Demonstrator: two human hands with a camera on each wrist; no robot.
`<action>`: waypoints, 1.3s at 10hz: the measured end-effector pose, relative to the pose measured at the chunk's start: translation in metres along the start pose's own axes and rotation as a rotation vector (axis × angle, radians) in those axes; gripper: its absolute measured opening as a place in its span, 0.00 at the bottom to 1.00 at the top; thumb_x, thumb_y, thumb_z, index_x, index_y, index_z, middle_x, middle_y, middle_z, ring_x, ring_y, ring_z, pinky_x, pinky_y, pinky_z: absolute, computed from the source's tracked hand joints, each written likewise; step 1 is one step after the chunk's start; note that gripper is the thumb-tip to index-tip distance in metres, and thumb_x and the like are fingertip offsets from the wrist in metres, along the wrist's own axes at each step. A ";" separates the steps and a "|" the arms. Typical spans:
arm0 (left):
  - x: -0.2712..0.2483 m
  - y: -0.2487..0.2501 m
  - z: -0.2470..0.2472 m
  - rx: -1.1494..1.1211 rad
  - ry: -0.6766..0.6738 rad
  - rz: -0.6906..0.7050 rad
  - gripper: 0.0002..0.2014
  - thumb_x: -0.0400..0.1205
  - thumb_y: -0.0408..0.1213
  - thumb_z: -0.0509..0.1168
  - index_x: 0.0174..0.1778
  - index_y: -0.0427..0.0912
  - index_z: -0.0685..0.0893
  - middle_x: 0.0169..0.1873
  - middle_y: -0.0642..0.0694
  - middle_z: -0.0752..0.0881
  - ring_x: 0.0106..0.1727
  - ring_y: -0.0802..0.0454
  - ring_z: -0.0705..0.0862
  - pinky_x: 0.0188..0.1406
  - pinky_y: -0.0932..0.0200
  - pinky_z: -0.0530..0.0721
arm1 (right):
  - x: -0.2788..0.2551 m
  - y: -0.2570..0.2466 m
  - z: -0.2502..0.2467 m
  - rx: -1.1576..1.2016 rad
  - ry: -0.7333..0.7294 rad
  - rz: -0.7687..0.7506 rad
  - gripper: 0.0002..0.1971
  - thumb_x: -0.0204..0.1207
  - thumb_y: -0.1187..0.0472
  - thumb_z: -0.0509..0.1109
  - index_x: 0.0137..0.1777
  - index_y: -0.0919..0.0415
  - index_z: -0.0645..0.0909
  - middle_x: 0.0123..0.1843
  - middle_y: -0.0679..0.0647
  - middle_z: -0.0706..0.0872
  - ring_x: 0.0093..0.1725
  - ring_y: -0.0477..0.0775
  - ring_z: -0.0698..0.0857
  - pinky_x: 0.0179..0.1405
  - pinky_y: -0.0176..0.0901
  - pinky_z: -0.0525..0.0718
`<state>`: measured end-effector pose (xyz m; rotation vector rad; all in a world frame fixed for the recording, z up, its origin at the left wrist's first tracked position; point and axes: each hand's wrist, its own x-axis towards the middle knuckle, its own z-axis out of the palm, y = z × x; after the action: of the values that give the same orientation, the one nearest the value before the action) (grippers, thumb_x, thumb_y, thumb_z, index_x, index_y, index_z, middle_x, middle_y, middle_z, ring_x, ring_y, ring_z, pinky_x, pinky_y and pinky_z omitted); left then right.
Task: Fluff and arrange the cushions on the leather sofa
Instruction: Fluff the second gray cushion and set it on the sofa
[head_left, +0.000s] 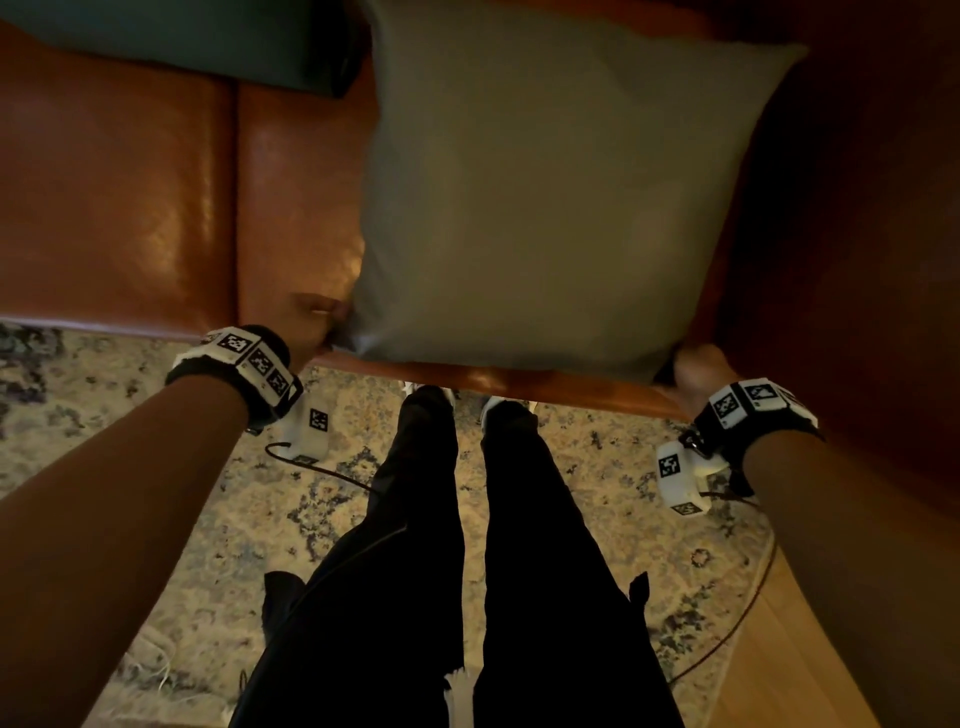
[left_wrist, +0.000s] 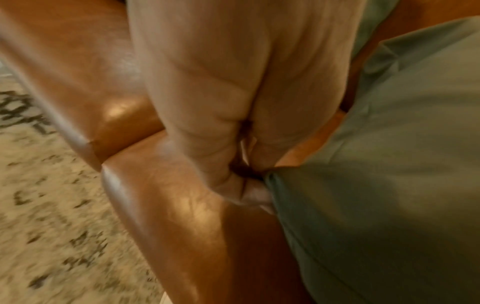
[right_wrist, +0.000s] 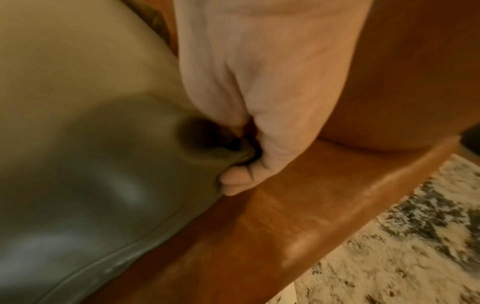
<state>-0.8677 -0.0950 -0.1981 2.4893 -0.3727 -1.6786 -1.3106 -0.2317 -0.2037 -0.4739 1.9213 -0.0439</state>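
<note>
A large sage-green square cushion (head_left: 550, 187) lies over the seat of the brown leather sofa (head_left: 119, 197). My left hand (head_left: 317, 322) pinches its near left corner, and the left wrist view shows that hand (left_wrist: 249, 185) curled tight on the cushion (left_wrist: 389, 164) fabric. At the near right corner my right hand (head_left: 696, 371) grips the cushion; in the right wrist view this hand (right_wrist: 246, 164) bunches the cushion (right_wrist: 91, 144) corner. A dark teal cushion (head_left: 197, 36) rests against the sofa back at the upper left.
The sofa's front edge (head_left: 519, 376) runs just past my legs (head_left: 457, 545) in dark trousers. A patterned rug (head_left: 130, 415) covers the floor, with bare wood floor (head_left: 779, 649) at the lower right. The sofa arm (head_left: 872, 234) rises on the right.
</note>
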 end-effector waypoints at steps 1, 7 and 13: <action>-0.012 0.003 -0.001 -0.077 0.039 -0.030 0.12 0.89 0.26 0.59 0.44 0.39 0.85 0.39 0.36 0.85 0.31 0.49 0.78 0.31 0.60 0.78 | 0.006 -0.005 0.000 -0.086 0.092 -0.022 0.18 0.91 0.64 0.63 0.76 0.74 0.76 0.71 0.70 0.82 0.67 0.69 0.84 0.64 0.53 0.85; -0.032 0.031 0.016 -0.394 -0.223 -0.203 0.05 0.86 0.22 0.64 0.54 0.32 0.83 0.54 0.41 0.86 0.53 0.49 0.85 0.39 0.64 0.86 | -0.001 0.019 -0.007 -0.010 -0.142 0.001 0.10 0.90 0.71 0.61 0.65 0.75 0.80 0.63 0.67 0.84 0.48 0.57 0.84 0.44 0.39 0.87; -0.038 0.014 0.019 -0.568 -0.121 -0.249 0.05 0.91 0.31 0.60 0.52 0.41 0.81 0.51 0.45 0.85 0.49 0.53 0.85 0.32 0.67 0.90 | -0.013 0.033 -0.015 0.322 -0.008 0.209 0.16 0.90 0.75 0.48 0.60 0.67 0.77 0.52 0.63 0.82 0.38 0.57 0.82 0.19 0.33 0.81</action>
<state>-0.9005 -0.0979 -0.1676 2.0765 0.3758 -1.7155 -1.3300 -0.1997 -0.1942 -0.0570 1.9011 -0.2114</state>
